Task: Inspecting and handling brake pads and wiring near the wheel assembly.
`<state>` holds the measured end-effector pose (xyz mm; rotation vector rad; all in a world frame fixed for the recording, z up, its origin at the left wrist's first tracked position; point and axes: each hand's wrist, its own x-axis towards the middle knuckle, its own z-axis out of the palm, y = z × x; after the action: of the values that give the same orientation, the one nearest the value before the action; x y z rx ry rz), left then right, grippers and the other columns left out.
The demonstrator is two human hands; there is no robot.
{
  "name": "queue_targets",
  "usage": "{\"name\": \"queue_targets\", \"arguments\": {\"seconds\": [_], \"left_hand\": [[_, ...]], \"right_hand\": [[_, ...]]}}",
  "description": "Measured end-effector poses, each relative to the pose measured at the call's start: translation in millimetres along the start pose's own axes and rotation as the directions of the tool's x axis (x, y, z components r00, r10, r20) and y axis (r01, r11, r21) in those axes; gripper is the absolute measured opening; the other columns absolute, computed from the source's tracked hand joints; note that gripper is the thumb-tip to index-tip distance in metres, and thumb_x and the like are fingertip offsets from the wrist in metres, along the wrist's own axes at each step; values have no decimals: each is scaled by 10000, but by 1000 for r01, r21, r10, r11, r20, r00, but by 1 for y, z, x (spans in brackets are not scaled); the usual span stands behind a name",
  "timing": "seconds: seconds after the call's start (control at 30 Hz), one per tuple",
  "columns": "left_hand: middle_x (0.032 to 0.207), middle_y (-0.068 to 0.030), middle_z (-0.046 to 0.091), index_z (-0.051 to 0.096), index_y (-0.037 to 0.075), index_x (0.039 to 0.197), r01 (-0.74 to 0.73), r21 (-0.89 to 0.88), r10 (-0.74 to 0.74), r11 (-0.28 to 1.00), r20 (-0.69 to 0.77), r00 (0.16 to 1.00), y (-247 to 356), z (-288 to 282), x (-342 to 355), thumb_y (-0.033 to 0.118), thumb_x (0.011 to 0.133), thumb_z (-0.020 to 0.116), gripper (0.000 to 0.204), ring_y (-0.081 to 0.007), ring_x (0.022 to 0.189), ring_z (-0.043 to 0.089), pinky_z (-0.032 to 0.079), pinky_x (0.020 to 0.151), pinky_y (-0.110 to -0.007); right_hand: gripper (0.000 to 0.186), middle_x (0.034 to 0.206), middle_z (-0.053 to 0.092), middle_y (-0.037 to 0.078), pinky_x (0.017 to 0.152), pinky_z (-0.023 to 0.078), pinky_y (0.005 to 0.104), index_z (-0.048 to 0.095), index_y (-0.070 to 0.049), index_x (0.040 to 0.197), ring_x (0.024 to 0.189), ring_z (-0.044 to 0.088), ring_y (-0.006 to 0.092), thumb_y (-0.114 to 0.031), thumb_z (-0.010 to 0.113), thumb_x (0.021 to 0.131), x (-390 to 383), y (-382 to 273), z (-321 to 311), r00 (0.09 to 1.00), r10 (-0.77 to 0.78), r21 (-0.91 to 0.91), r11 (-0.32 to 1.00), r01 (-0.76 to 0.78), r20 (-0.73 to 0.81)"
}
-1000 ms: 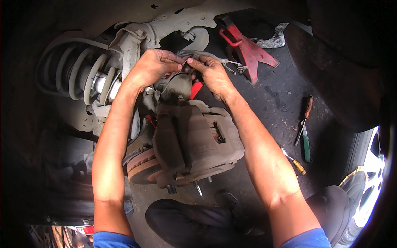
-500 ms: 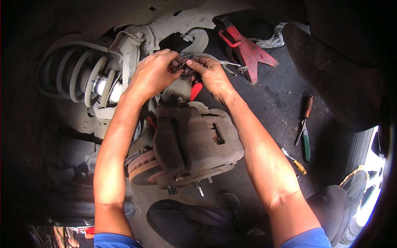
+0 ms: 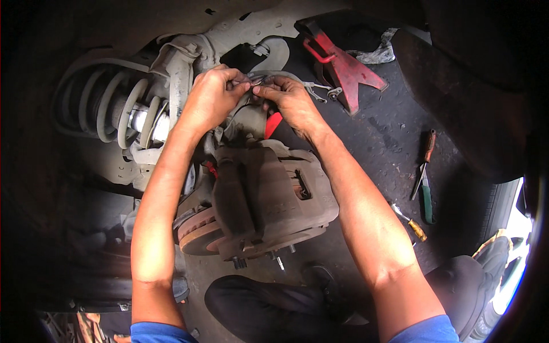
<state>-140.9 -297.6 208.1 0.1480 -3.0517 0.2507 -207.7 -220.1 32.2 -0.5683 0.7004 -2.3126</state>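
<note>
My left hand (image 3: 214,96) and my right hand (image 3: 293,104) meet above the brake caliper, thumbs and forefingers closed in a pinch. Between the fingertips is a thin wire, mostly hidden by the fingers. From behind my right hand a pale cable (image 3: 316,85) runs right to a small metal end piece (image 3: 334,92). Below my wrists sits the dusty brown brake caliper (image 3: 269,191), over the rusty brake disc (image 3: 200,235). A red part (image 3: 273,124) shows just under my right hand.
Left of my forearm is a coil spring (image 3: 132,111) around a shock absorber. A red jack stand (image 3: 355,74) stands at the far right. On the floor lie an orange-handled tool (image 3: 430,146), a green-handled tool (image 3: 426,203) and a yellow-handled screwdriver (image 3: 416,230). A wheel stands at the right edge.
My left fingers have closed further and turned toward my right fingertips. A small reddish thing seen by the left fingers earlier no longer shows. My right hand has barely moved.
</note>
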Motion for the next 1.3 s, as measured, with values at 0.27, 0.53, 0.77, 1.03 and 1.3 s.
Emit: {"name": "queue_targets", "arguments": {"seconds": [0.27,0.53,0.77,1.03,1.3], "left_hand": [[914,-133,780,753,-27,1054,256,-202,-226,945,161,961,4,-2,2,152,965,742,200,-168,822,691,538,807,-342],[924,-165,746,737,-16,1028,33,-78,-27,996,77,997,1,-3,0,114,957,720,149,-313,879,726,541,821,-377],[1090,-156,660,698,13,1098,-370,225,354,902,109,929,-4,-15,-2,69,871,736,237,-394,1018,640,537,840,-454],[1027,-85,598,728,55,1066,-604,353,595,714,149,790,-4,-16,6,105,842,719,229,-291,964,612,535,828,-400],[1091,-40,606,738,98,1017,-794,351,745,497,297,598,-8,-24,16,167,815,705,216,-252,1012,569,483,873,-376]], "right_hand": [[208,908,732,8,618,441,232,731,-12,1056,706,581,68,-199,753,966,2,3,0,1000,-6,-12,1000,6,0],[210,889,694,14,645,443,242,723,8,1035,718,567,73,-186,732,955,1,3,0,1000,-8,-26,1000,8,-6],[212,856,675,17,671,451,259,717,15,998,719,555,85,-191,696,955,1,4,0,1000,7,-29,1000,-8,-24],[183,820,661,7,655,437,260,705,-17,926,720,557,86,-195,675,952,0,5,-3,998,59,0,998,-59,-17],[150,841,684,18,661,457,257,700,-41,943,723,589,94,-188,670,951,-3,2,-4,995,99,50,994,-100,28]]}}
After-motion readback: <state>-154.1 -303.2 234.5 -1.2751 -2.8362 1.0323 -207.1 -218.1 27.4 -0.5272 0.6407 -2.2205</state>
